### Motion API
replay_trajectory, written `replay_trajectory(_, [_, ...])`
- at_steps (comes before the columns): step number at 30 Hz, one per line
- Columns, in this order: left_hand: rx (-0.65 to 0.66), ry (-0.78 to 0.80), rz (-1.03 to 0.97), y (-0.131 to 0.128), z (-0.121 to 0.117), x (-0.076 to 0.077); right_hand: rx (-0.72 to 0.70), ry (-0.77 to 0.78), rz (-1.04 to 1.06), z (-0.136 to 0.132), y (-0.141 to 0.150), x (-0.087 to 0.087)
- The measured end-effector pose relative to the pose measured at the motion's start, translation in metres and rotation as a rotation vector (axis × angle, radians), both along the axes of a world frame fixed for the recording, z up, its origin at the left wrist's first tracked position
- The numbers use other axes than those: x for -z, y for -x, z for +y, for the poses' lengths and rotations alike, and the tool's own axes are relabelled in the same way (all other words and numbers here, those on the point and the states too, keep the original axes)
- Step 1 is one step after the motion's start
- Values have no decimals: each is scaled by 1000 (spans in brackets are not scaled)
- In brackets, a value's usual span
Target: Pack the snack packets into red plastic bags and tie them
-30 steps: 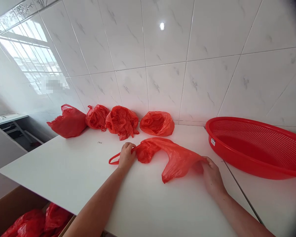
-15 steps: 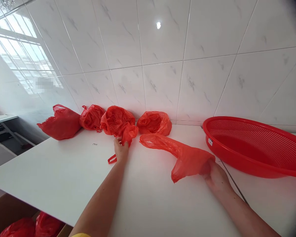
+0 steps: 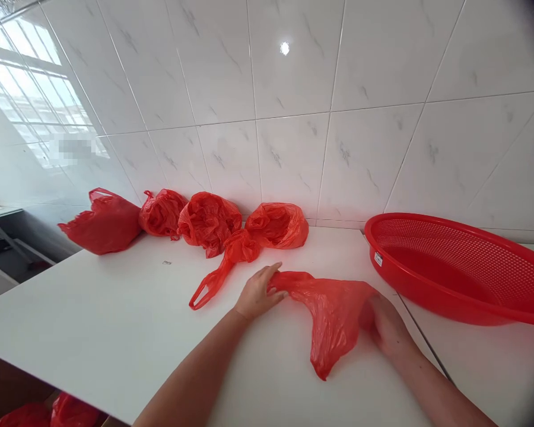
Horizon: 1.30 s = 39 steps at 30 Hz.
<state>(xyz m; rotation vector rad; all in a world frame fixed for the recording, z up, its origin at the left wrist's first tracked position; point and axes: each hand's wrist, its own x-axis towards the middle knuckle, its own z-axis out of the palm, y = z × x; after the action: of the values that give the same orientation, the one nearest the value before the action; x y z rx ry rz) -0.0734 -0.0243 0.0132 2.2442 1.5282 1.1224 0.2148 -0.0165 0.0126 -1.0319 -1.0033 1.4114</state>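
Note:
A thin red plastic bag (image 3: 333,311) stretches between my two hands above the white tabletop, one corner hanging down toward me. My right hand (image 3: 385,326) grips its right end, the fingers partly covered by the see-through plastic. At the bag's left end is my left hand (image 3: 258,292), thumb and fingers spread around the plastic, not closed on it. Behind my left hand lies a crumpled red bag (image 3: 238,249), its loop handle trailing toward the front left.
Along the tiled wall stand an open red bag (image 3: 278,225), a bunched red bag (image 3: 209,219), a smaller one (image 3: 162,212) and a full one (image 3: 104,225). A red perforated basket (image 3: 436,296) sits at right. Below the table's left edge are more red bags (image 3: 73,410).
My left hand let go of the crumpled bag, which now lies by the open bags, and moved right to the held bag's left end. The held bag's corner hangs lower.

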Motion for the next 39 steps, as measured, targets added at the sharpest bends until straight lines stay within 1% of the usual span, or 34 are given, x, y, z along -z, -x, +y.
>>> replay_trajectory(2, [35,22,81,-11,-1,0,-26,19,38,0,-1,-1])
replay_trajectory(3, [50,37,91,-14,-1,0,-25,24,43,1,-2,0])
replay_trajectory(4, [53,65,63,-17,-1,0,5,14,24,3,-3,1])
replay_trajectory(6, [-5,148,-108,-19,0,1,77,-22,-39,7,-6,4])
replay_trajectory(8, [-121,206,-333,-18,1,1,146,-65,-97,9,-8,7])
replay_trajectory(10, [-215,210,-513,-17,2,0,198,-94,-137,10,-8,9])
replay_trajectory(11, [-237,202,-577,-16,3,0,212,-101,-155,9,-8,10])
replay_trajectory(13, [-248,198,-668,-14,4,-1,217,-99,-183,9,-7,11])
replay_trajectory(15, [-259,201,-714,-12,4,-3,230,-91,-208,9,-9,12])
replay_trajectory(18, [-305,195,-758,-10,3,-5,348,-48,-274,12,-16,12])
replay_trajectory(20, [-297,222,-859,-9,2,-6,380,-20,-315,13,-21,11])
replay_trajectory(21, [-274,248,-932,-10,1,-7,349,-17,-335,12,-22,9])
replay_trajectory(22, [-249,279,-1013,-11,0,-8,282,-17,-360,10,-22,8])
replay_trajectory(25, [-189,396,-1224,-21,-4,-10,-28,-26,-510,1,-11,7])
replay_trajectory(27, [-103,486,-1304,-30,-7,-10,-186,-52,-632,-6,2,7])
replay_trajectory(29, [79,563,-1311,-39,-11,-10,-228,-103,-710,-11,13,7])
replay_trajectory(31, [261,620,-1242,-46,-14,-8,-205,-139,-715,-16,21,5])
replay_trajectory(32, [317,650,-1184,-48,-16,-7,-194,-150,-689,-17,23,3])
replay_trajectory(33, [347,680,-1119,-50,-17,-5,-182,-162,-649,-19,24,1])
replay_trajectory(35, [350,729,-982,-52,-20,-4,-125,-199,-571,-21,22,-4])
replay_trajectory(37, [332,749,-869,-54,-22,-4,-12,-236,-544,-22,19,-8])
replay_trajectory(39, [336,756,-798,-55,-25,-6,80,-237,-547,-22,16,-11])
